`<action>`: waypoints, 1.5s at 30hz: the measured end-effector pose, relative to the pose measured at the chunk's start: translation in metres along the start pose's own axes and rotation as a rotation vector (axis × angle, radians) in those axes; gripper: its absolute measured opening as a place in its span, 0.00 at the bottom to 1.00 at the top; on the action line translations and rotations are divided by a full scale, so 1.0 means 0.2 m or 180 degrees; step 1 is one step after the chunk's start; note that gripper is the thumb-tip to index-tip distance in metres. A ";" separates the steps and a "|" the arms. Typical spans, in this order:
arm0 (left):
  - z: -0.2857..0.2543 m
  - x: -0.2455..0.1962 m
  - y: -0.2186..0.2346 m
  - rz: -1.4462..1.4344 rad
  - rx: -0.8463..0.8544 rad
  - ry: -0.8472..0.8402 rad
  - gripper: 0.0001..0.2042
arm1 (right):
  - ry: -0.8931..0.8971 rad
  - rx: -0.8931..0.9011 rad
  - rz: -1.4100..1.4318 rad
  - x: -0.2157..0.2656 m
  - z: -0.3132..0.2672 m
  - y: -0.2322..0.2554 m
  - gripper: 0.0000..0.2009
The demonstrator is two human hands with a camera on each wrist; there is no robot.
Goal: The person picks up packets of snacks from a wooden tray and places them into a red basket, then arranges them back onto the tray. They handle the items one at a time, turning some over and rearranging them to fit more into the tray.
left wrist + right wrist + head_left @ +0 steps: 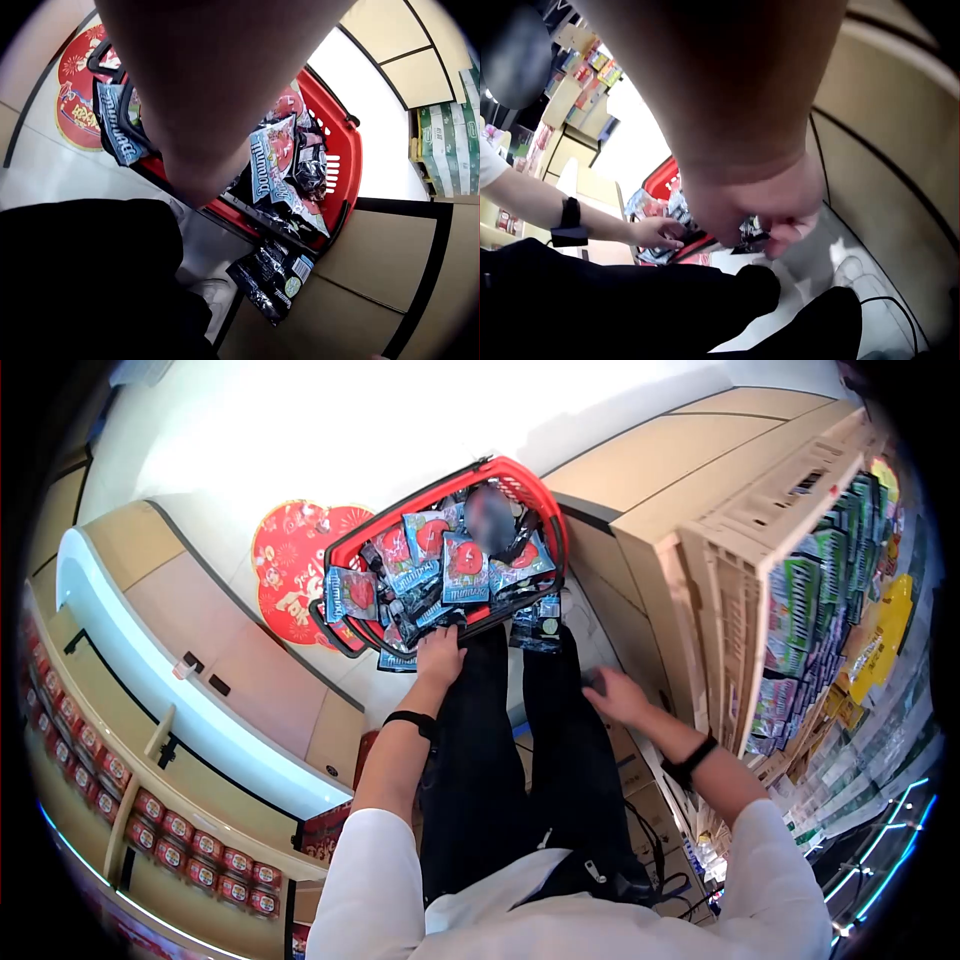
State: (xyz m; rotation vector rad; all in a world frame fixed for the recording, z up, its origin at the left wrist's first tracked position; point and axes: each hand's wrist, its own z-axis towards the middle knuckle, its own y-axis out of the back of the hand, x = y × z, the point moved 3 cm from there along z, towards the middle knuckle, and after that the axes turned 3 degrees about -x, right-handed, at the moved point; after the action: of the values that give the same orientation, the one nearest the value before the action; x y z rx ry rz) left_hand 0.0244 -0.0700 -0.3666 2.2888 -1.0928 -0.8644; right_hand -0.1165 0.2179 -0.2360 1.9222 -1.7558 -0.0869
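A red basket (pixel 520 478) full of blue and black packets (pixel 465 568) with red pictures stands on the floor in front of the knees. At its near edge is my left hand (pixel 440 657), beside the packets; in the right wrist view that left hand (pixel 658 232) has loosely bent fingers, and their exact contact is unclear. My right hand (pixel 617 696) hangs by the right knee, outside the basket, fingers loosely curled around nothing visible. One dark packet (pixel 274 281) hangs over the basket's near side in the left wrist view.
A round-lobed red floor sticker (pixel 285 575) lies left of the basket. Wooden cabinets (pixel 650 455) and a crate (pixel 725 570) of green and purple packets line the right. Shelves (pixel 190 800) with red-lidded tubs stand at left. A cable (pixel 900 307) runs near a shoe.
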 end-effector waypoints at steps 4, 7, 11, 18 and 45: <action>0.04 0.01 -0.09 -0.0221 -0.0115 0.0359 0.21 | -0.0464 -0.0708 0.0420 -0.08 0.50 -0.27 0.39; -0.01 -0.01 0.03 -0.0588 -0.0667 0.0190 0.20 | -0.0617 -0.1056 0.2093 -0.01 0.70 -0.39 0.32; -0.06 0.07 0.46 -0.0383 -0.1824 -0.0102 0.12 | -0.1045 -0.0946 0.3099 0.10 0.73 -0.38 0.20; 0.02 0.18 0.96 -0.0217 -0.3328 0.0148 0.09 | -0.1830 0.0751 0.5209 0.05 0.72 -0.05 0.03; 0.14 0.59 -0.24 -0.3904 -0.0035 0.2783 0.29 | -0.1395 -0.0586 0.3453 0.16 1.00 -0.02 0.23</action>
State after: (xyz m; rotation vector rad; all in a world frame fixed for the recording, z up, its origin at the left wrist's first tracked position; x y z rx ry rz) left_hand 0.0864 -0.1411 -0.4564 2.7268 0.7620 -0.0819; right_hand -0.1851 0.1203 -0.3993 0.6513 -2.7225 -0.2692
